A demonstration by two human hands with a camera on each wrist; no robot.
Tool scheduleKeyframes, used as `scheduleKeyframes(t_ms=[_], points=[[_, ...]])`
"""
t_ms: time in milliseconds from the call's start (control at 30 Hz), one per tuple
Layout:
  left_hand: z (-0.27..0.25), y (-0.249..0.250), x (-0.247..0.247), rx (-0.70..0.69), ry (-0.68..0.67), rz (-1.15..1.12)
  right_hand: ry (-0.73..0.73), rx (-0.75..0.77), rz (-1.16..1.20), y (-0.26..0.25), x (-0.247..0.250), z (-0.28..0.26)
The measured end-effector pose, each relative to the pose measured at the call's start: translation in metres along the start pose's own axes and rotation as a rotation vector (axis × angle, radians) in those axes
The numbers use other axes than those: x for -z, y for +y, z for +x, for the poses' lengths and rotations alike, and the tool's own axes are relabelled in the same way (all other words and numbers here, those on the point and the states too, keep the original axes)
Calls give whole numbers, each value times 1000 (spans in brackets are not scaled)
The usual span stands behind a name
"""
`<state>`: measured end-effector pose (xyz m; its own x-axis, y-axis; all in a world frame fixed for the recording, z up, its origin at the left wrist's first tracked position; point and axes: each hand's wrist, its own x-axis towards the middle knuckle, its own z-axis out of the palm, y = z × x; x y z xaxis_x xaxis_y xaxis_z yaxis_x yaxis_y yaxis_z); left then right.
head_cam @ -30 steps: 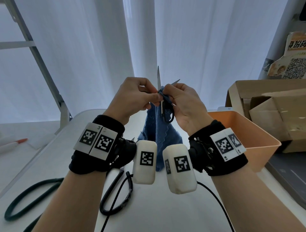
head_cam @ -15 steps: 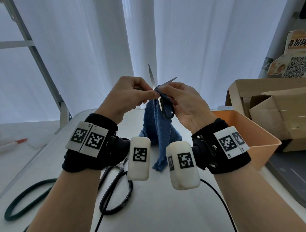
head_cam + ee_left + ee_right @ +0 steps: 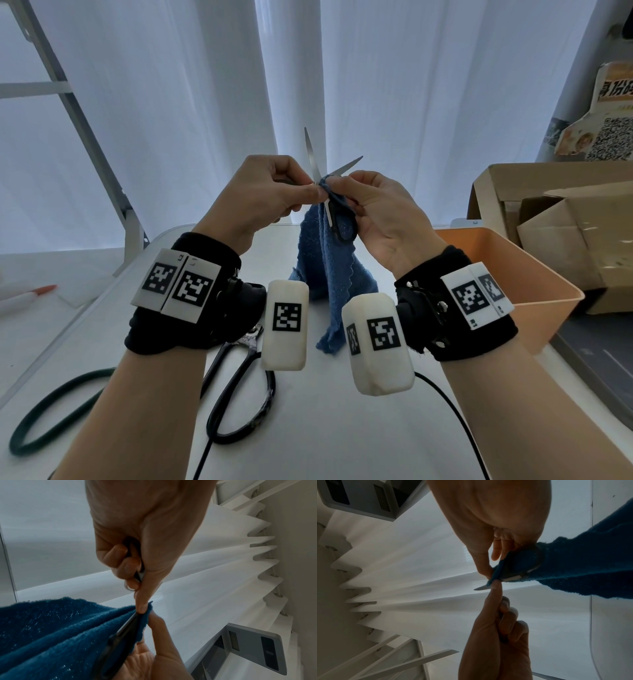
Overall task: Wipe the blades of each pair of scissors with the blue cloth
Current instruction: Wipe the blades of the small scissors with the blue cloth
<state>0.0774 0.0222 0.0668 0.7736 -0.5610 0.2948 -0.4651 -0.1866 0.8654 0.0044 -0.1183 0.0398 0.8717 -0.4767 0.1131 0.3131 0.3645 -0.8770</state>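
I hold a small pair of scissors point(image 3: 311, 156) up in front of me, its steel blades open in a V and pointing upward. My left hand point(image 3: 308, 192) grips one black handle point(image 3: 135, 574) in its curled fingers, its index fingertip pressed on the cloth. My right hand point(image 3: 334, 183) pinches the blue cloth point(image 3: 325, 270) round the right blade point(image 3: 481, 588) near the pivot. The other handle loop point(image 3: 342, 229) hangs by my right palm. The cloth point(image 3: 51, 628) drapes down to the white table point(image 3: 342, 428). A large black-handled pair of scissors point(image 3: 239, 394) lies on the table under my left wrist.
An orange bin point(image 3: 513, 274) stands at the table's right edge, with cardboard boxes point(image 3: 565, 222) behind it. A dark green loop point(image 3: 51, 411) lies at the near left and a black cable point(image 3: 455, 411) at the near right. A ladder point(image 3: 85, 137) leans at the left by white curtains.
The small scissors' blades have spread wider, the left blade tilting to the left. Both hands keep their hold, and the cloth stays pinched near the pivot.
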Motion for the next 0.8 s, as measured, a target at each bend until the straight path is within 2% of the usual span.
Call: scheduleKeyframes(t_ms=[567,800], points=[[0,-2,1,12,-3,0,-22,6,-19,-3,2,-3],[1,-2,3,28,8,6,22,28,-28,-3,2,-3]])
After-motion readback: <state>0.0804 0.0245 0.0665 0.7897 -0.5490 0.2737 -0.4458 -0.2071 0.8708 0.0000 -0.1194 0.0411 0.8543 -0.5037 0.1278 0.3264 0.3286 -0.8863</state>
